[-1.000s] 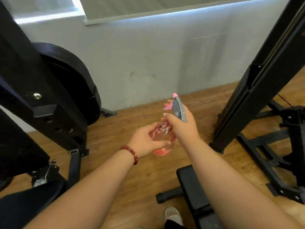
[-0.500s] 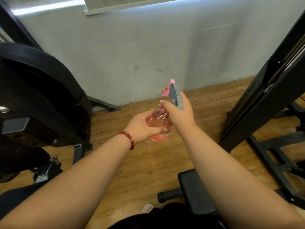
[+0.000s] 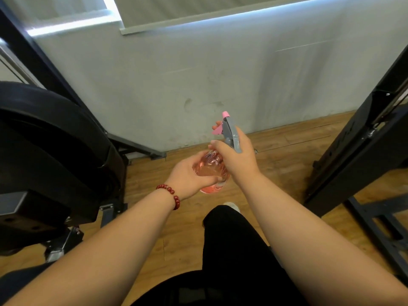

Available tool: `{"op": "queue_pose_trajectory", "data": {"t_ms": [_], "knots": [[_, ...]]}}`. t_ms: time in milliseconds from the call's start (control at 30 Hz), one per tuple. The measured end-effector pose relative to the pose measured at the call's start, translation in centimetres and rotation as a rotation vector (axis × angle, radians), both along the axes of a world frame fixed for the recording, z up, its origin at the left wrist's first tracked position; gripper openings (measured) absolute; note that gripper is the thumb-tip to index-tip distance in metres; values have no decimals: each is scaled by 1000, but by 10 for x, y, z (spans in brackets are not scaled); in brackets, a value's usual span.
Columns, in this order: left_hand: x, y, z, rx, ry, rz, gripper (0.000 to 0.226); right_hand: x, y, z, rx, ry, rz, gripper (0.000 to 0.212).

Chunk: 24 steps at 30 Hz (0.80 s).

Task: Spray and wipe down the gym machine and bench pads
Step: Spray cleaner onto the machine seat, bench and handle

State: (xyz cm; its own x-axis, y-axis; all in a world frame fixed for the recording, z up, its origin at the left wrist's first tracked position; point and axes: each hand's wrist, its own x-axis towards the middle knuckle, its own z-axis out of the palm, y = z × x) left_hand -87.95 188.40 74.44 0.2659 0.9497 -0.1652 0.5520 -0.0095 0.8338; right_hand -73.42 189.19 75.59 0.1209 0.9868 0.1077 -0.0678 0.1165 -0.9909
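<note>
- My right hand [image 3: 238,156] is wrapped tight round the neck of a pink spray bottle [image 3: 209,171], held over the floor at the centre of view, with one fingertip showing past the pink trigger [image 3: 216,130]
- My left hand [image 3: 187,176] cups the bottle's clear pink body from 9 o'clock, with the fingers curled under it and the thumb lying along its lower side
- The grey spray head [image 3: 230,134] sticks up out of my right fist, and its pink nozzle [image 3: 225,114] is tipped toward 12 o'clock and the grey wall [image 3: 198,74]
- A red bead bracelet [image 3: 171,195] circles my left wrist
- A black weight plate [image 3: 55,138] fills the 9 o'clock side, and a black upright of the gym machine [image 3: 353,155] slants through 3 o'clock, both well apart from the bottle
- My leg in black trousers [image 3: 231,244] runs up from 6 o'clock, and a pale shoe tip [image 3: 231,205] rests on the wooden floor [image 3: 287,164] just below the bottle
</note>
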Motion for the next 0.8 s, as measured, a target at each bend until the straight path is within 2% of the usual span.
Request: {"op": "queue_pose_trajectory", "data": {"t_ms": [100, 233, 367, 500, 800], "knots": [[4, 18, -6, 10, -11, 35, 73, 3, 25, -5, 5, 5, 39, 36], [13, 60, -12, 26, 3, 98, 64, 12, 74, -9, 30, 26, 108, 28], [24, 111, -10, 44, 1, 200, 57, 22, 140, -13, 56, 0, 194, 35], [42, 156, -10, 59, -14, 295, 68, 36, 200, -11, 72, -40, 302, 40], [66, 200, 3, 69, -49, 628, 63, 35, 291, 8, 91, -131, 657, 35]]}}
